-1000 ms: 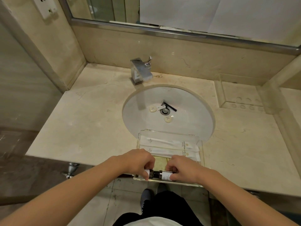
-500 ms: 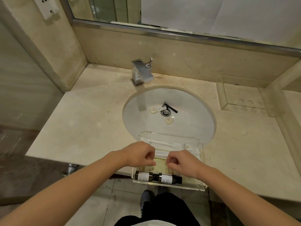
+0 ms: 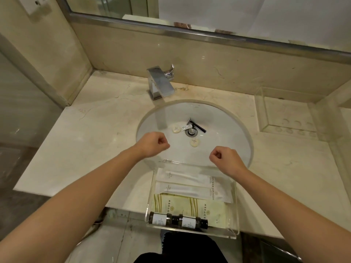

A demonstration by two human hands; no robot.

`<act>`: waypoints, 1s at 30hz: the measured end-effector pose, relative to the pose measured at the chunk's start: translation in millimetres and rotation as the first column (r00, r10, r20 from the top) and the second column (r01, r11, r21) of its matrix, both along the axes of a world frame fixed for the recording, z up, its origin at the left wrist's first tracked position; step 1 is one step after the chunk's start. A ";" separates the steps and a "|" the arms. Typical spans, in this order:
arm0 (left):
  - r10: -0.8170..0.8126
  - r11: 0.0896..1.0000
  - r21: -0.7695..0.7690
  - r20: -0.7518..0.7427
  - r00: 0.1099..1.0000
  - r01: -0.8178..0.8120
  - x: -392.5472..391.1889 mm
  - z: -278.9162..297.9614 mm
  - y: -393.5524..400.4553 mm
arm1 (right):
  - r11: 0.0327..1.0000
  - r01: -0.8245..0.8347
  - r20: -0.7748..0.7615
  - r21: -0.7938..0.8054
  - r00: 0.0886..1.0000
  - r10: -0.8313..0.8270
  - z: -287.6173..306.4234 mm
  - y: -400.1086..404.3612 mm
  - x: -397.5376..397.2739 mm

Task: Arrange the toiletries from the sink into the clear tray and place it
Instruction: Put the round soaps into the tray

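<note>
The clear tray (image 3: 234, 211) sits at the counter's front edge, partly over the sink rim. It holds two white sachets (image 3: 186, 179), a green-patterned packet (image 3: 190, 205) and two dark bottles (image 3: 178, 222) lying end to end. In the white sink (image 3: 224, 130) lie two oval soaps (image 3: 176, 129) (image 3: 194, 142), a small white tube (image 3: 187, 127) and a black razor (image 3: 197, 125) near the drain. My left hand (image 3: 153, 145) and my right hand (image 3: 224, 158) hover over the basin with fingers curled, holding nothing.
A square chrome faucet (image 3: 161, 84) stands behind the basin. A second clear tray (image 3: 284, 114) sits on the counter at the right, by the wall step. A mirror runs along the back wall. The marble counter (image 3: 85, 139) stretches left of the sink.
Both hands let go of the dark bottles in the tray and moved forward over the sink, spreading apart. The bottles stay lying at the tray's near edge.
</note>
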State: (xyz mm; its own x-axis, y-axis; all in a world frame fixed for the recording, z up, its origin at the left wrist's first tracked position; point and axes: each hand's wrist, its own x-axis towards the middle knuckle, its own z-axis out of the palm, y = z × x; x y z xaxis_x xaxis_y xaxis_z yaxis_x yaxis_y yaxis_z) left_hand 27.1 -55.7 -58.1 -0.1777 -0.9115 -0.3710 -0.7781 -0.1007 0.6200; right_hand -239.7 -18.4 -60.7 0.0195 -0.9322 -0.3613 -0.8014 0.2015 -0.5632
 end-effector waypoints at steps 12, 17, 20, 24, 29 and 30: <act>0.267 0.957 0.081 0.139 0.954 -0.279 -19.0 -71.5 -74.8 | 0.935 0.269 -0.105 0.229 0.962 -0.251 -75.2 -80.5 -9.7; 0.283 0.949 0.083 0.192 0.940 -0.303 -39.3 -106.1 -100.0 | 0.926 0.254 -0.118 0.279 0.966 -0.229 -112.4 -107.5 -5.6; 0.302 0.948 0.041 0.204 0.931 -0.317 -50.3 -125.5 -116.3 | 0.930 0.215 -0.111 0.297 0.976 -0.190 -133.7 -121.2 2.8; 0.294 0.951 0.020 0.241 0.925 -0.308 -61.9 -146.7 -135.4 | 0.955 0.136 -0.182 0.265 0.979 -0.088 -150.2 -133.3 19.3; 0.157 0.983 0.026 0.403 0.902 -0.183 -70.1 -163.8 -146.8 | 0.972 0.072 -0.264 0.222 0.964 -0.011 -162.3 -138.4 34.5; 0.142 0.985 0.028 0.415 0.899 -0.168 -70.6 -166.7 -147.8 | 0.973 0.070 -0.260 0.220 0.966 -0.011 -164.6 -139.4 35.3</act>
State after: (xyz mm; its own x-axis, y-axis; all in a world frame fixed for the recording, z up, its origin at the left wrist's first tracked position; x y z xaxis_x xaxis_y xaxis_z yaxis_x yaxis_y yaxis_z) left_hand -43.5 -203.5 -224.8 0.1437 -0.8880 -0.4368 -0.9333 -0.2684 0.2384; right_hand -204.4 -157.8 -225.3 -0.1371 -0.8240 -0.5497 -0.9009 0.3345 -0.2767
